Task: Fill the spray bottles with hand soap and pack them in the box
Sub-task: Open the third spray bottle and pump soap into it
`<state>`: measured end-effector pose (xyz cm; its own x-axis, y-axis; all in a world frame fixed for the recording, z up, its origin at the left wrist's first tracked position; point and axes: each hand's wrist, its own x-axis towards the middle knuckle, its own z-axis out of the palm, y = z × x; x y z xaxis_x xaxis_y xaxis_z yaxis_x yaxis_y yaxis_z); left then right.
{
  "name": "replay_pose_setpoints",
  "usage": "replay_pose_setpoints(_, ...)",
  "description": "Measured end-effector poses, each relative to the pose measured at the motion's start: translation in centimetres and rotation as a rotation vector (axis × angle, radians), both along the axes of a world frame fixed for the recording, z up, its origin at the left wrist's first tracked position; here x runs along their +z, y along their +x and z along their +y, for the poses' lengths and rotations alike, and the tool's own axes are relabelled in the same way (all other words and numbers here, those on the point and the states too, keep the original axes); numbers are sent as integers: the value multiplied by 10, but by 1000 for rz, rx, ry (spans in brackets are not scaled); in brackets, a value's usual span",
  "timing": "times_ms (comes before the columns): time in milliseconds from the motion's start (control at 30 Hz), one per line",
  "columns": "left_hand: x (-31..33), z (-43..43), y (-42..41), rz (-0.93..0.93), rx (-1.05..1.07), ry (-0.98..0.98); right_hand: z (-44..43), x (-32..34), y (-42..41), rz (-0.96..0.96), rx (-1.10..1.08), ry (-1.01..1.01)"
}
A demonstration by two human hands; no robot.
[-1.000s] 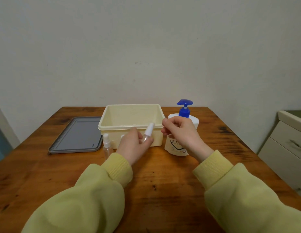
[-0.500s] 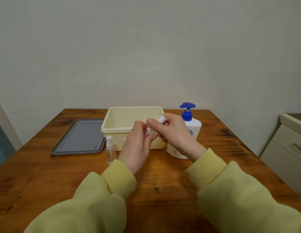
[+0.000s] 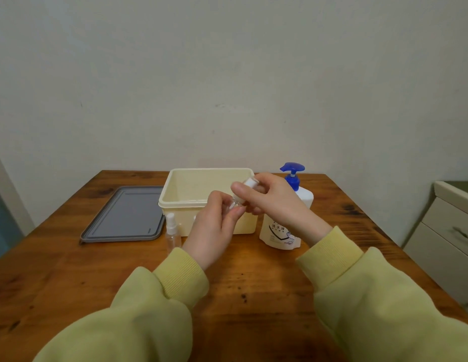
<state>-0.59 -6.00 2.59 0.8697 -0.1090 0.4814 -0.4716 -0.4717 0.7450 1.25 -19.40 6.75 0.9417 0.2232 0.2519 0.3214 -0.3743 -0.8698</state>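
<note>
My left hand point(image 3: 214, 226) grips the clear body of a small spray bottle point(image 3: 237, 202) in front of the cream box point(image 3: 186, 205). My right hand point(image 3: 272, 199) pinches that bottle's white cap point(image 3: 248, 183) from above. A second small clear spray bottle point(image 3: 173, 232) stands upright on the table just left of my left hand, against the box's front. The white hand soap bottle point(image 3: 282, 231) with a blue pump point(image 3: 293, 173) stands right of the box, partly hidden by my right wrist.
A grey lid point(image 3: 123, 215) lies flat on the wooden table point(image 3: 253, 283) left of the box. A white drawer cabinet point(image 3: 447, 231) stands beyond the table's right edge. A wall runs behind the table.
Both hands rose with the small bottle from table height to the box's rim. My right hand came over and closed on its white cap.
</note>
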Motion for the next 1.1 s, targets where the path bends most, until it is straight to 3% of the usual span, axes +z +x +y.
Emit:
replay_pose_setpoints(133, -1, 1, 0, 26, -1, 33, -1, -1, 0, 76, 40, 124)
replay_pose_setpoints(300, -3, 1, 2, 3, 12, 50, 1, -1, 0, 74, -18, 48)
replay_pose_setpoints(433, -4, 3, 2, 8, 19, 47, 1, 0, 3, 197, 47, 254)
replay_pose_setpoints(567, -4, 2, 4, 4, 25, 22, 5, -1, 3, 198, -21, 149)
replay_pose_setpoints(733, -3, 0, 6, 29, 27, -19, 5, 0, 4, 223, 8, 355)
replay_pose_setpoints(867, -2, -2, 5, 12, 28, -8, 2, -1, 3, 217, 25, 240)
replay_pose_setpoints(1033, -3, 3, 4, 68, 40, -40, -16, 16, 9, 194, 11, 605)
replay_pose_setpoints(1100, -5, 8, 7, 91, 100, -80, -27, 20, 13, 147, -35, 651)
